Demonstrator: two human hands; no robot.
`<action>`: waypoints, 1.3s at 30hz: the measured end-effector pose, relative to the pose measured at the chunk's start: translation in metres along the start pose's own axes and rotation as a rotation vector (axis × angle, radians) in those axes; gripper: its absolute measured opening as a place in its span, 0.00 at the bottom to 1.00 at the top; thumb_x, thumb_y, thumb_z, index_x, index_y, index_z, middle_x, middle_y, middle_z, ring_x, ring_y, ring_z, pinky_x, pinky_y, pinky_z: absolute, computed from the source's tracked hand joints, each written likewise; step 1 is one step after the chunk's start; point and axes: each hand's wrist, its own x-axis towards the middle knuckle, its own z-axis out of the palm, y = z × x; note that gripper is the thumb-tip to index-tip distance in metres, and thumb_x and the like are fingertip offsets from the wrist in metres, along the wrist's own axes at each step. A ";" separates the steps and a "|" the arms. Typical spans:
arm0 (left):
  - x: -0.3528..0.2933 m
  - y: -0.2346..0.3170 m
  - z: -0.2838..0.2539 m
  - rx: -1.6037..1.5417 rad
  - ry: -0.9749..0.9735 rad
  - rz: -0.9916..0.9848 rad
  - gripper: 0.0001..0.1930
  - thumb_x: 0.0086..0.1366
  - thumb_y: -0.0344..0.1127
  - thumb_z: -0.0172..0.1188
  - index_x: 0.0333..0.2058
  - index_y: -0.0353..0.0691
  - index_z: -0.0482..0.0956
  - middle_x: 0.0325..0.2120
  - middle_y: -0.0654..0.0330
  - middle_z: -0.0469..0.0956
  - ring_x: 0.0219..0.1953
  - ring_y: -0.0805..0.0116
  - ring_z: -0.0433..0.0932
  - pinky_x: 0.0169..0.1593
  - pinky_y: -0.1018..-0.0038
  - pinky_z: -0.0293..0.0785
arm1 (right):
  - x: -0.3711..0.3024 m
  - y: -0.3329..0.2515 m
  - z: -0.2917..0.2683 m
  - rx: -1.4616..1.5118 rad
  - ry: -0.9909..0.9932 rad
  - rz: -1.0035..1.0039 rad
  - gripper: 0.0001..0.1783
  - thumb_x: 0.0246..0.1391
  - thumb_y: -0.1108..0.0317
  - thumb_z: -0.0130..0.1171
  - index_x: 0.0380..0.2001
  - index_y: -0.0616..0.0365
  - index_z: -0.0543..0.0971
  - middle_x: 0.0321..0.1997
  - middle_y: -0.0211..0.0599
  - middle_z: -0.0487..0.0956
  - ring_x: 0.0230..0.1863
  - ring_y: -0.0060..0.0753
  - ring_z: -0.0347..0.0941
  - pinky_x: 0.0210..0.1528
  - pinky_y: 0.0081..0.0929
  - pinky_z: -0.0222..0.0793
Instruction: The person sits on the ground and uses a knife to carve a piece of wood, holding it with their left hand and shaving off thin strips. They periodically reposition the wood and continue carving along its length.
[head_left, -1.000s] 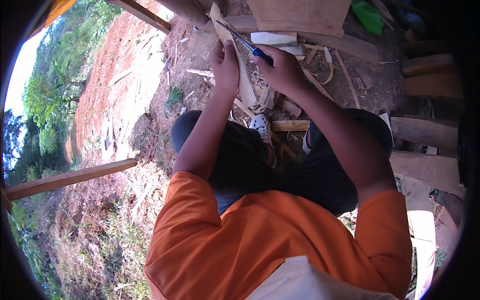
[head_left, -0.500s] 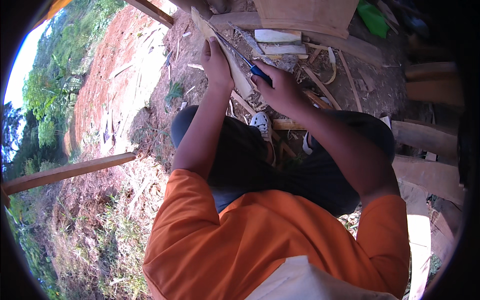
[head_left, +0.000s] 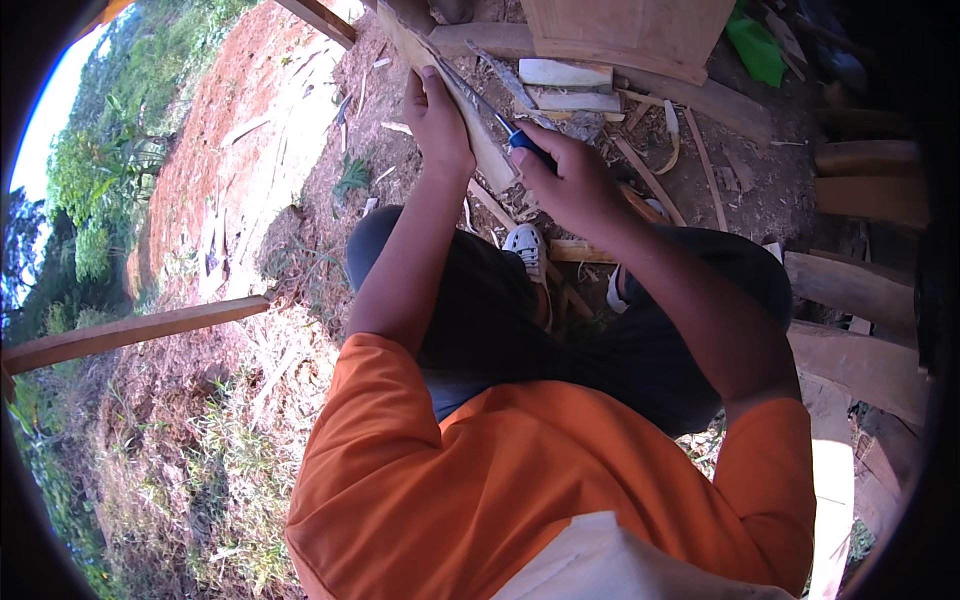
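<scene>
My left hand (head_left: 440, 128) holds a long, pale wooden board (head_left: 487, 160) by its left edge, with the thumb over its face. The board slants from beside my left knee up and away to the left. In my right hand (head_left: 580, 185) is a tool with a blue handle (head_left: 530, 146) and a long, thin dark metal shaft. That shaft lies along the board's right side, pointing away from me. Whether it is a file or a knife, I cannot tell. My fingers cover part of the handle.
Beyond my hands, pale wood pieces (head_left: 565, 74) lie on dirt strewn with shavings. A large wooden panel (head_left: 630, 30) stands at the back, with a green cloth or bag (head_left: 755, 48) beside it. Planks (head_left: 850, 290) line the right side. A wooden beam (head_left: 140, 333) juts in from the left.
The whole view has shifted slightly. Both hands keep their hold, and the tool stays along the board with little visible movement against it.
</scene>
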 end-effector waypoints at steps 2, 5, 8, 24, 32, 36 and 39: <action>-0.001 -0.001 0.000 0.002 -0.006 0.017 0.14 0.80 0.41 0.44 0.47 0.38 0.74 0.26 0.65 0.75 0.24 0.76 0.74 0.28 0.77 0.72 | 0.004 0.005 0.001 0.009 0.013 -0.019 0.26 0.68 0.61 0.59 0.63 0.66 0.74 0.32 0.38 0.83 0.30 0.20 0.76 0.39 0.26 0.74; -0.004 0.001 0.005 -0.013 -0.010 0.035 0.16 0.81 0.42 0.44 0.52 0.36 0.74 0.31 0.63 0.78 0.29 0.76 0.77 0.33 0.78 0.75 | 0.007 0.000 -0.009 -0.090 -0.015 -0.019 0.26 0.67 0.60 0.59 0.62 0.65 0.75 0.34 0.43 0.85 0.33 0.24 0.79 0.41 0.28 0.75; -0.013 0.007 0.016 -0.051 -0.060 0.016 0.19 0.80 0.40 0.46 0.59 0.33 0.71 0.40 0.60 0.81 0.38 0.76 0.79 0.42 0.78 0.76 | 0.008 0.012 -0.010 -0.154 0.063 -0.104 0.26 0.66 0.60 0.60 0.62 0.63 0.76 0.37 0.48 0.86 0.36 0.29 0.82 0.44 0.30 0.76; -0.007 0.015 0.021 -0.059 -0.006 0.030 0.17 0.81 0.41 0.44 0.54 0.34 0.74 0.39 0.62 0.80 0.38 0.77 0.78 0.43 0.76 0.76 | 0.011 -0.003 -0.045 -0.074 -0.119 0.111 0.26 0.66 0.59 0.60 0.66 0.48 0.76 0.30 0.26 0.81 0.24 0.14 0.71 0.28 0.19 0.70; 0.000 0.015 0.012 -0.033 -0.019 0.060 0.17 0.81 0.40 0.45 0.56 0.34 0.72 0.42 0.59 0.81 0.40 0.75 0.79 0.44 0.76 0.76 | 0.011 -0.002 -0.037 -0.063 -0.079 0.055 0.26 0.66 0.62 0.60 0.66 0.50 0.76 0.30 0.26 0.81 0.28 0.13 0.72 0.33 0.20 0.70; -0.001 0.016 0.012 -0.081 -0.043 0.048 0.19 0.80 0.39 0.47 0.61 0.32 0.69 0.45 0.57 0.82 0.43 0.74 0.80 0.47 0.76 0.77 | 0.011 -0.005 -0.036 -0.068 -0.074 0.065 0.26 0.66 0.62 0.60 0.65 0.52 0.76 0.31 0.27 0.82 0.31 0.15 0.74 0.38 0.20 0.71; -0.008 0.015 0.020 -0.058 -0.040 0.029 0.19 0.80 0.39 0.47 0.61 0.32 0.69 0.45 0.56 0.82 0.43 0.73 0.81 0.47 0.76 0.77 | 0.013 -0.003 -0.032 -0.084 -0.047 0.017 0.26 0.66 0.61 0.61 0.65 0.53 0.76 0.31 0.27 0.82 0.32 0.15 0.74 0.39 0.20 0.71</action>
